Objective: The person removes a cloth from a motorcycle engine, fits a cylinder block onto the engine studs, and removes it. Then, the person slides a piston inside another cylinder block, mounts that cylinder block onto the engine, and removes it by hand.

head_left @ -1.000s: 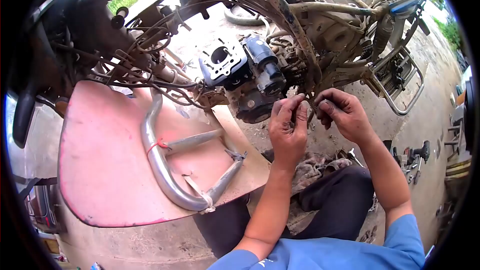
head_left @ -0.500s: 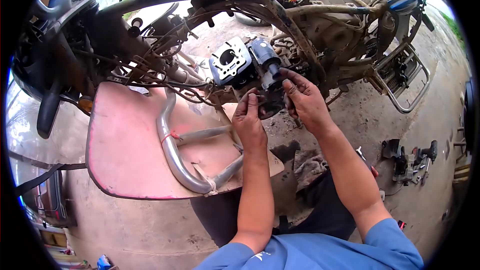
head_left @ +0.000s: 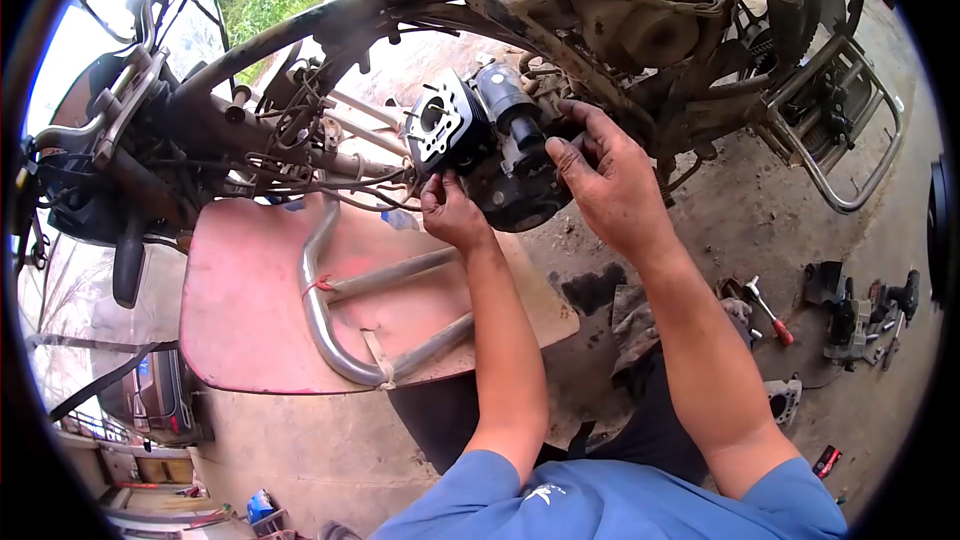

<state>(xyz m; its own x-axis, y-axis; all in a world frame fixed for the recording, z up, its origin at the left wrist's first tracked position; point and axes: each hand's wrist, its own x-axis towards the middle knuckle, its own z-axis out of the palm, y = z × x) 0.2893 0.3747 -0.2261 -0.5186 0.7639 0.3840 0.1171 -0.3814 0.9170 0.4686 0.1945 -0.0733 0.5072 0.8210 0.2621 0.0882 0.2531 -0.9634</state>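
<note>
A motorcycle engine sits in the stripped frame, its cylinder block point(head_left: 432, 120) showing a pale gasket face, a round bore and studs. Beside it lies a dark cylindrical motor point(head_left: 505, 92) with a narrower end. My left hand point(head_left: 457, 212) is at the lower edge of the cylinder block, thumb and fingers pinched together; whatever they hold is hidden. My right hand point(head_left: 615, 175) is beside the motor's narrow end, its index finger and thumb apart and nothing visible between them. Below the motor is a round dark engine cover point(head_left: 515, 205).
A pink board point(head_left: 250, 290) with a bent metal crash bar point(head_left: 320, 325) lies at left. The motorcycle frame tube point(head_left: 290, 35) arches above the engine. On the ground at right are a red-handled ratchet point(head_left: 770, 312), a rag point(head_left: 635, 325) and several tools and parts point(head_left: 850, 325).
The hands have moved apart: my left hand went left to the cylinder block's lower edge, while my right hand's fingers spread beside the motor. The camera view has also shifted.
</note>
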